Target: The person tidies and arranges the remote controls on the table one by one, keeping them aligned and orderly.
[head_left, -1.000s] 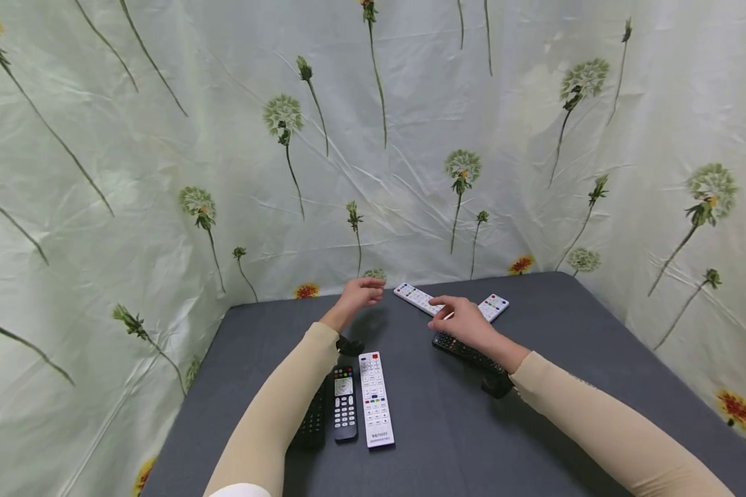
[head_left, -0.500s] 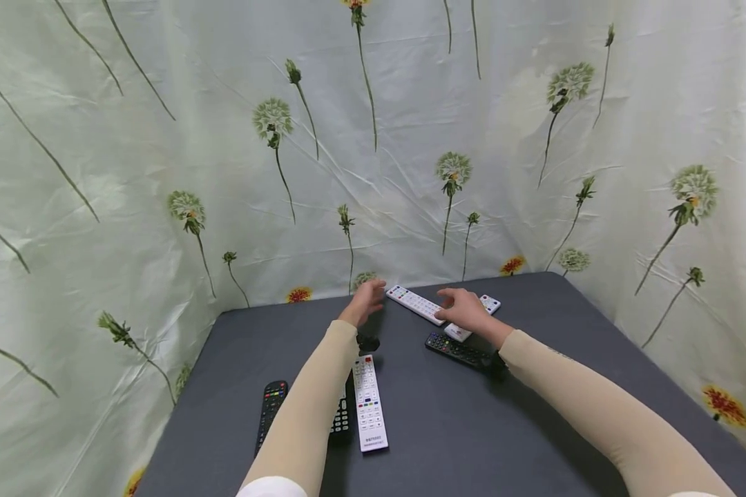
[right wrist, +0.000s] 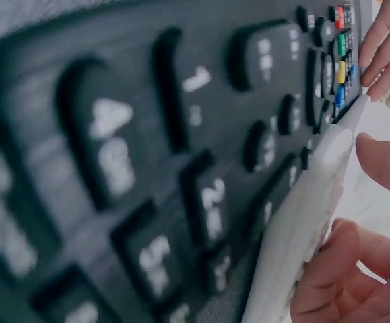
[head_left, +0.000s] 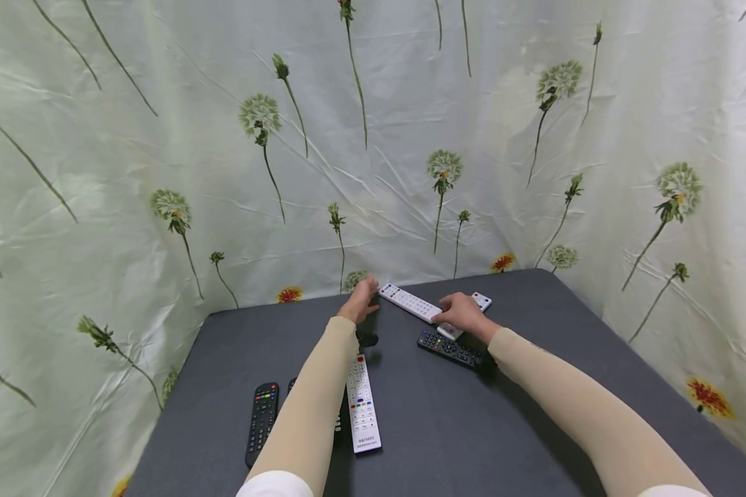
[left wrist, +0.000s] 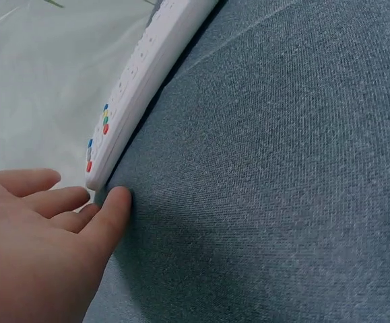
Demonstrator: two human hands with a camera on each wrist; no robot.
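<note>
Both your hands flank a long white plastic remote (head_left: 408, 303) on the dark grey cloth-covered table (head_left: 447, 421).
Your left hand (head_left: 359, 301), thumb and fingers parted, is just beside its far end; your right hand (head_left: 463, 313), thumb and fingers also apart, is at its near end (contact can't be told for either), above a second white plastic remote (head_left: 482, 301), with a black button-covered remote (head_left: 449, 348) lying nearer you.

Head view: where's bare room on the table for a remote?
The table is bare front centre, between the near white remote and right sleeve; right, beyond that sleeve; and back left, between curtain and left black remote. Crowded: around the right hand, two white remotes and another black remote; also beside the left sleeve.
</note>
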